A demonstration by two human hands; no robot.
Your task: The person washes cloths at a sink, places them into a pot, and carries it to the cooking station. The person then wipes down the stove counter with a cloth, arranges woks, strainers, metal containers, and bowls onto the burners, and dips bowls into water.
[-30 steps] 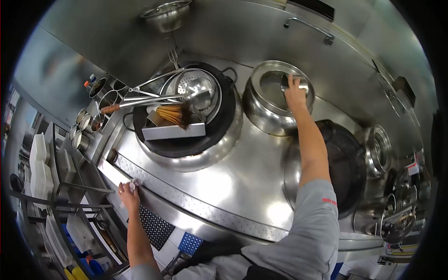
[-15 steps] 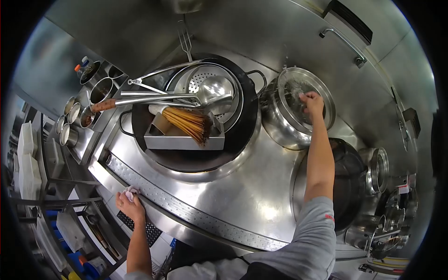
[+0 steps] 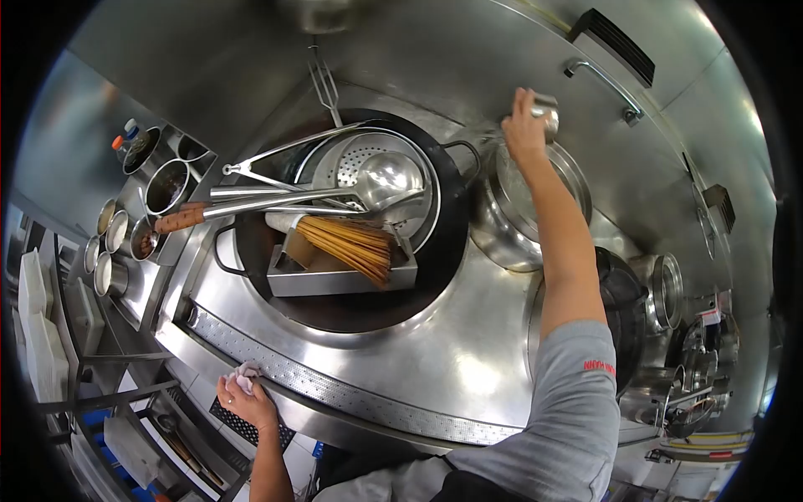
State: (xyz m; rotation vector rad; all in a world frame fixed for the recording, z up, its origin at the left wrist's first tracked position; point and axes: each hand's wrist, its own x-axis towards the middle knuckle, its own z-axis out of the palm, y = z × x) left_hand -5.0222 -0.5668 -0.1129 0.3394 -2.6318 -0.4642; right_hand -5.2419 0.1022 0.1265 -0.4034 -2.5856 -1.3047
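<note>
Over the far rim of a large steel pot [image 3: 506,238], my right hand [image 3: 524,134] is closed around a small metal cup [image 3: 547,120]. The cup is blurred by motion. Light streaks that look like water show on the counter just left of the hand. Liquid in the pot is partly hidden by my forearm. At the counter's front edge, my left hand [image 3: 251,407] has its fingers closed on a crumpled whitish cloth [image 3: 244,375].
A black wok [image 3: 335,311] carries a perforated strainer [image 3: 351,159], a ladle [image 3: 389,180], a bamboo brush [image 3: 343,243] and a metal box [image 3: 343,280]. Seasoning pots [image 3: 171,186] stand left. A dark round pan [image 3: 623,309] lies right of my arm.
My right hand has risen from inside the pot to beyond its far rim, and a metal cup now shows in it. The left hand still holds the cloth; the camera view has shifted slightly.
</note>
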